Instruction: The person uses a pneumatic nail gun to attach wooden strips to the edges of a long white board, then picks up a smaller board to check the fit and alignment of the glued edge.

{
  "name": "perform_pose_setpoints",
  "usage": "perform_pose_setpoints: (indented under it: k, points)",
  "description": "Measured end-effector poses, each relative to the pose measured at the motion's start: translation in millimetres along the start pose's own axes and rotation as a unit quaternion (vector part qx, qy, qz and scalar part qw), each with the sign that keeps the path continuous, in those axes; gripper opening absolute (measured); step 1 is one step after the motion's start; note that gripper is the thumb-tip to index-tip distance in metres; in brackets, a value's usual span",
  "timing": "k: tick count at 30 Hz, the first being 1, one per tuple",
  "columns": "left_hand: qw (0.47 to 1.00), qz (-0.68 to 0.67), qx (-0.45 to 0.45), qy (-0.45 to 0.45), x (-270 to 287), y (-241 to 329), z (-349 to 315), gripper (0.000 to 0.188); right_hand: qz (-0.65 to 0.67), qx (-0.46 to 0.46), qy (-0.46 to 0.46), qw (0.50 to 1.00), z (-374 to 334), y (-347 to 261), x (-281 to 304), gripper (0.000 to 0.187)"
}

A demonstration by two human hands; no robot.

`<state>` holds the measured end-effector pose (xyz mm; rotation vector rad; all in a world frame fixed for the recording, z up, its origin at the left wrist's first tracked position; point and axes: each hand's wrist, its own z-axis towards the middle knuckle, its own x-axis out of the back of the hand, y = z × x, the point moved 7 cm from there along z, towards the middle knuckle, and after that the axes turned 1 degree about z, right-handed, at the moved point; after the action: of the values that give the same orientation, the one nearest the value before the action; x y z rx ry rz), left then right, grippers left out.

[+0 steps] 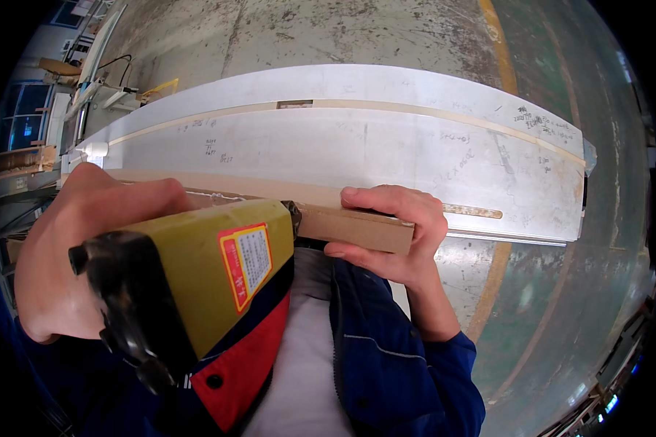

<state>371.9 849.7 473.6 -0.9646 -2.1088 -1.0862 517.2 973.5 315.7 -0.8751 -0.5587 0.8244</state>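
My left hand (98,211) is closed around what looks like a nail gun, with an olive-yellow body and a black end cap (142,291). The handle is hidden behind the body. The tool's dark nose meets a long brown board (357,228) at the near edge of the bench. My right hand (419,229) grips the board close to its right end, thumb on the near side and fingers over the far side. A whitish line, perhaps glue, runs along the board's upper edge left of the nose.
The long pale bench (306,142) bears pencil marks and a lengthwise strip. A small rectangular opening (294,105) and a narrow slot (474,211) break its surface. At its left end stands a white bottle-like thing (95,149). Equipment and shelving (22,160) crowd the far left.
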Motion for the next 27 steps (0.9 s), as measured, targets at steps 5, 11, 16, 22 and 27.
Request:
perform_pose_setpoints:
  k: [5,11,16,22,27]
  points:
    - [0.999,0.035,-0.023,-0.011,-0.9,7.3,0.7,0.041,-0.005,0.001,0.002,1.000,-1.3,-0.3,0.3,0.051]
    - [0.997,0.079,0.022,-0.006,-2.8,7.1,-10.3,0.042,0.009,-0.015,-0.009,1.000,-1.0,0.8,0.8,0.052]
    - [0.986,0.139,0.007,0.091,1.1,-11.9,-32.8,0.064,0.012,-0.007,0.009,1.000,-5.3,-0.7,0.9,0.055]
    - [0.983,0.176,0.002,0.056,-6.5,-26.4,-39.7,0.073,0.009,0.002,-0.001,1.000,-11.4,-2.7,-2.9,0.057]
    - [0.993,0.118,0.025,0.000,-5.1,-14.4,-24.9,0.065,0.006,-0.007,0.000,1.000,-12.2,-1.1,-1.6,0.058]
